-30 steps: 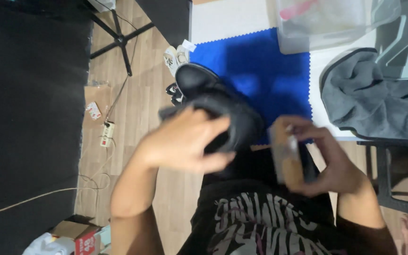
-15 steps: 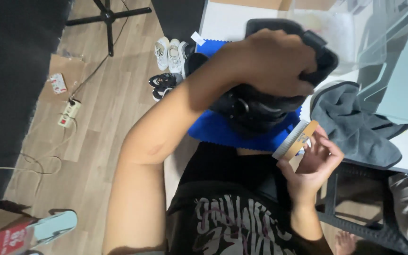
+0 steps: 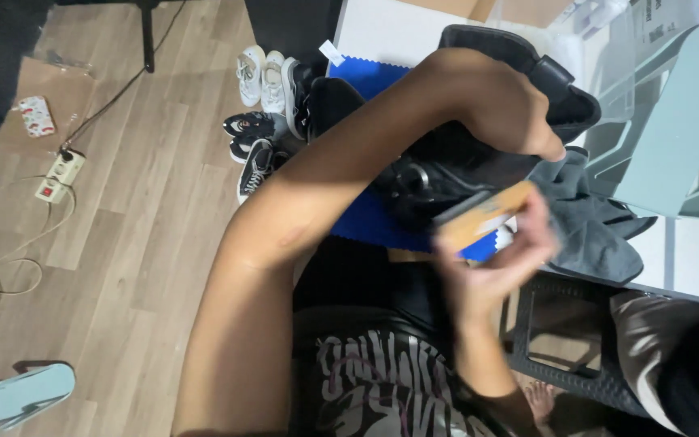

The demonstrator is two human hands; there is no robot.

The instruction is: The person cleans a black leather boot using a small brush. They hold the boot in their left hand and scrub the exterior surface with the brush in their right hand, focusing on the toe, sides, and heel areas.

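Left hand [image 3: 495, 101] grips black boot [image 3: 455, 166]; right hand [image 3: 499, 263] holds wooden brush [image 3: 483, 217]

Left hand [image 3: 499, 101] reaches across, grip clamped over the top of a black boot [image 3: 455, 162] held up above the blue cloth [image 3: 366, 218]. Right hand [image 3: 491, 267] holds a tan brush [image 3: 483, 217], blurred, its edge touching the boot's underside. Grey garment [image 3: 600, 231] lies crumpled just beside the boot on the white table [image 3: 390, 36]. On the wooden floor [image 3: 147, 218]: several pairs of shoes [image 3: 260, 121] near the table's edge, a power strip [image 3: 58, 174] with trailing cable well apart.
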